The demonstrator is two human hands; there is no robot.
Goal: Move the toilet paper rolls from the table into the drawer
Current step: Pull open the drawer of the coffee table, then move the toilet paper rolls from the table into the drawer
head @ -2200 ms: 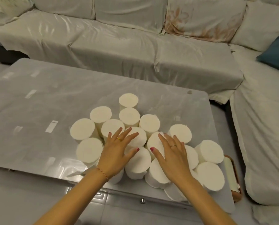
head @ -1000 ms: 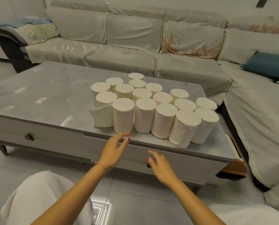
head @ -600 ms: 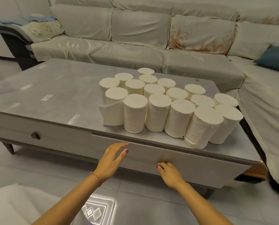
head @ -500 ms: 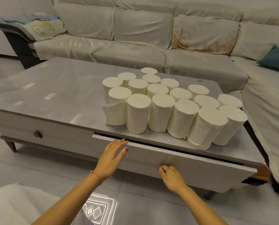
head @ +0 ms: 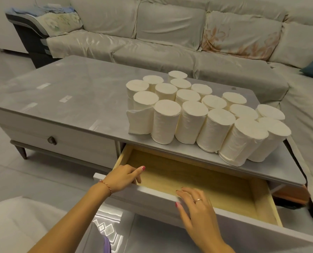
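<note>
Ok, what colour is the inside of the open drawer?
Light yellowish wood inside the drawer, behind a grey front panel; the head view shows it plainly.

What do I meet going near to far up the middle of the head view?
Right hand on the grey drawer front → open pale wooden drawer → cluster of upright white toilet paper rolls → grey glossy tabletop → cream covered sofa.
</note>
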